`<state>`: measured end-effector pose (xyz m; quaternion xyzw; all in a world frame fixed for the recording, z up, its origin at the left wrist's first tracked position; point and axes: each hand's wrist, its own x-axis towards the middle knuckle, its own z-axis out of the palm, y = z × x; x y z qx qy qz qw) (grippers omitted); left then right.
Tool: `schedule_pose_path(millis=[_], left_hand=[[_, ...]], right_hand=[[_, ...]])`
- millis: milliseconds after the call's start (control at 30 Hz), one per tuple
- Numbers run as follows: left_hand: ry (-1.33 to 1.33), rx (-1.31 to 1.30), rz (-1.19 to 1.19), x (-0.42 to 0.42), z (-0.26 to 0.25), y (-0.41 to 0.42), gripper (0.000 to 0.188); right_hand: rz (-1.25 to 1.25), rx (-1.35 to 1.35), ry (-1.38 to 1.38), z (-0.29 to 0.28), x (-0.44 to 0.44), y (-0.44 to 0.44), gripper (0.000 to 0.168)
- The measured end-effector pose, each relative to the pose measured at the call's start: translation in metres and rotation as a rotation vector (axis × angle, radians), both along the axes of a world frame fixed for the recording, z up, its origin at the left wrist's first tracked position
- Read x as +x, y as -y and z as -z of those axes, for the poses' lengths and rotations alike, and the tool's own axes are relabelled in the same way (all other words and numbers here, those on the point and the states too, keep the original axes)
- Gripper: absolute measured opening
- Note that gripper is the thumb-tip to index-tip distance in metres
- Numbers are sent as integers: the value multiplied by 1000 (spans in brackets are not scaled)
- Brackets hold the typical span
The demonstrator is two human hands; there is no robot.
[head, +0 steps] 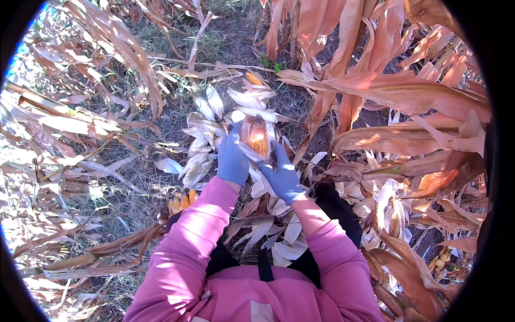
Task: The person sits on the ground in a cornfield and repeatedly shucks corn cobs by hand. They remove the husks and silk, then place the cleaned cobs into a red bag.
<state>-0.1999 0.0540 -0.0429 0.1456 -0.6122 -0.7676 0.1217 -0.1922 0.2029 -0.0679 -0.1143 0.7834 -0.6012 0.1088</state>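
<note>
A corn ear [258,141] with yellow-orange kernels and brown silk shows between my gloved hands, its pale husk partly pulled back. My left hand [233,157], in a grey-blue glove, grips the ear and husk from the left. My right hand [282,173], gloved alike, has its thumb and fingers at the ear's lower right side; whether they close on it I cannot tell. Loose pale husks [199,161] lie left of the hands, and more husks [295,241] lie below them. Several husked corn cobs [183,202] rest beside my left forearm.
Dry corn leaves [402,90] reach in from the right, and stalks [44,102] lean at the left. Another corn ear [254,78] lies beyond the hands among husks. More cobs [440,259] are at the lower right. Dry grass [132,193] covers ground at the left.
</note>
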Motion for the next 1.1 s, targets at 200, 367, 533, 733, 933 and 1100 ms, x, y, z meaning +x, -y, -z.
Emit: schedule_pose_path(millis=[200,367,533,733,933,1100], left_hand=[[50,630,56,2,6,-30,31],[95,762,91,-4,31,-22,25],[-12,423,231,6,-7,-45,24],[31,247,567,28,-41,-29,20],[137,126,939,56,-49,9,32],[240,-442,1092,36,-52,12,51]], right_hand=[[111,-301,261,-27,-10,-4,66],[264,-253,205,-15,-19,-13,53],[350,-429,339,0,-40,-42,46],[537,-588,252,17,-71,-71,57],[598,-671,298,17,-74,-74,57],[532,-561,300,22,-67,-61,54]])
